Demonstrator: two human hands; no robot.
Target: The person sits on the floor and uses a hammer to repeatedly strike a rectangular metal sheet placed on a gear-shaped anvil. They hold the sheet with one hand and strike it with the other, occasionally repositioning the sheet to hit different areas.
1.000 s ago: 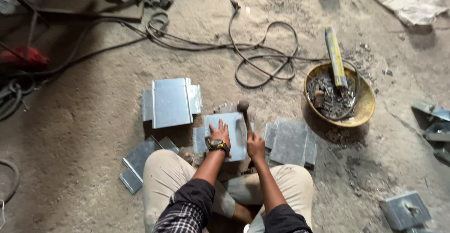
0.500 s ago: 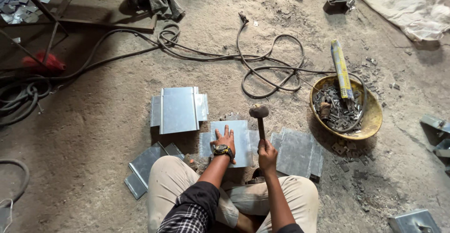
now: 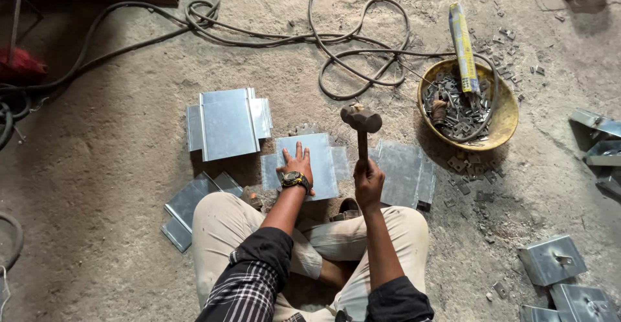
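Seated cross-legged on sandy floor [image 3: 97, 231]. Left hand [image 3: 297, 165] flat, fingers spread, grip open, pressing bent sheet-metal piece [image 3: 317, 160] down just ahead of knees, likely to stop it shifting. Right hand [image 3: 367, 183] grip closed around handle of hammer [image 3: 361, 120], head raised above the sheet's right edge. Similar folded sheet [image 3: 226, 122] lying left of it, flat sheet [image 3: 404, 173] right, more [image 3: 187, 205] by left knee. Yellow pan [image 3: 504, 118] of small metal bits near right, within reach. Cables [image 3: 362, 50] looped beyond.
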